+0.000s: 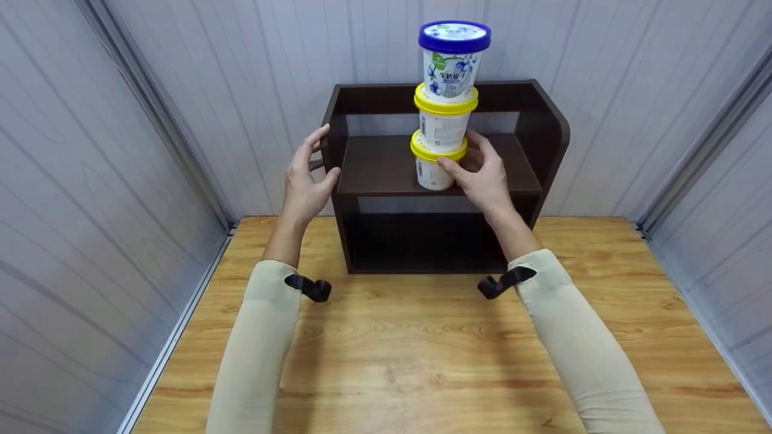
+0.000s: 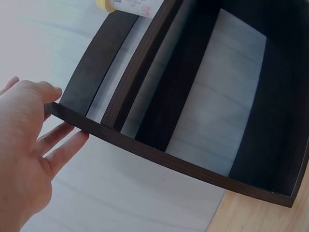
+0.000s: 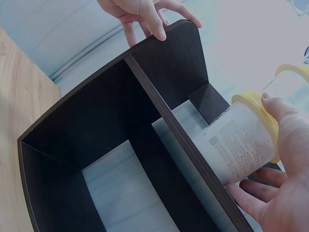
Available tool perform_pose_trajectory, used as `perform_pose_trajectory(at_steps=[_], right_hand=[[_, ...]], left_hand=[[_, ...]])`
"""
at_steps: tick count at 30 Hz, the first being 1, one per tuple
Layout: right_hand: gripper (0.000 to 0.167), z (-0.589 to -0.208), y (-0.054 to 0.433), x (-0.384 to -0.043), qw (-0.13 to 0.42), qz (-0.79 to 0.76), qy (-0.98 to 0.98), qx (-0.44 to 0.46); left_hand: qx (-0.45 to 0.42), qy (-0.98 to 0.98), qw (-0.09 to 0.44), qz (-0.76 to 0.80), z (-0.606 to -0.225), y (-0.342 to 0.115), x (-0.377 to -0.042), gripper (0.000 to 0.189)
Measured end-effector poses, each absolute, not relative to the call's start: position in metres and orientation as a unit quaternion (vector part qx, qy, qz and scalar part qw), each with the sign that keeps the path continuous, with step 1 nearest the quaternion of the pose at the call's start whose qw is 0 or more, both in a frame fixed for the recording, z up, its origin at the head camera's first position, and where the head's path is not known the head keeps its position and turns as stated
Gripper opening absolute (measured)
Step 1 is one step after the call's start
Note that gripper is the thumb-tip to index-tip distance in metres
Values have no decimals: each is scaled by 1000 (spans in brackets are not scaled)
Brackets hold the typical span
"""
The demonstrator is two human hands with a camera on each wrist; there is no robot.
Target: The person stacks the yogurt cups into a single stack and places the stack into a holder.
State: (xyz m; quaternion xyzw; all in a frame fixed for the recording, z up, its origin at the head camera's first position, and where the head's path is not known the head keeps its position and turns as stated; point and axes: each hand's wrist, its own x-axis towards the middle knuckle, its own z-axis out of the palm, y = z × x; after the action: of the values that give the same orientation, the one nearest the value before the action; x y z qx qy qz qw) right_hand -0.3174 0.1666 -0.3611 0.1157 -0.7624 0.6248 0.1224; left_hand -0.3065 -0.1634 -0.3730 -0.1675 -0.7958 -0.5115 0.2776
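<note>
Three white paper ice cream tubs stand stacked on the upper board of a dark brown two-tier shelf [image 1: 380,166]. The top tub [image 1: 452,75] has a blue lid and blueberry pictures. Below it are a middle tub [image 1: 443,128] and a bottom tub [image 1: 429,173], both with yellow lids. My right hand [image 1: 490,184] holds the bottom tub from the right, its thumb at the lid's front and its fingers around the far side. My left hand [image 1: 306,190] grips the shelf's left side panel [image 2: 159,162], with fingers along its outer face.
The shelf stands on a wood-grain table [image 1: 386,355] near the back wall [image 1: 283,54]. Light panelled walls rise on both sides. The lower compartment [image 1: 416,241] lies beneath the tubs. A black wrist mount [image 1: 310,288] sits on each sleeve.
</note>
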Motion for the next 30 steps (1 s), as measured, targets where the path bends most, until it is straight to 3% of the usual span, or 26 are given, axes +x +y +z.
perform_pose_trajectory(at_steps=[17, 30], right_hand=[[85, -390, 188, -289, 133, 652, -724, 183], [87, -423, 215, -262, 127, 630, -726, 244]], left_hand=[[-137, -787, 299, -521, -392, -155, -288, 75], [-118, -781, 253, -559, -420, -156, -251, 61]])
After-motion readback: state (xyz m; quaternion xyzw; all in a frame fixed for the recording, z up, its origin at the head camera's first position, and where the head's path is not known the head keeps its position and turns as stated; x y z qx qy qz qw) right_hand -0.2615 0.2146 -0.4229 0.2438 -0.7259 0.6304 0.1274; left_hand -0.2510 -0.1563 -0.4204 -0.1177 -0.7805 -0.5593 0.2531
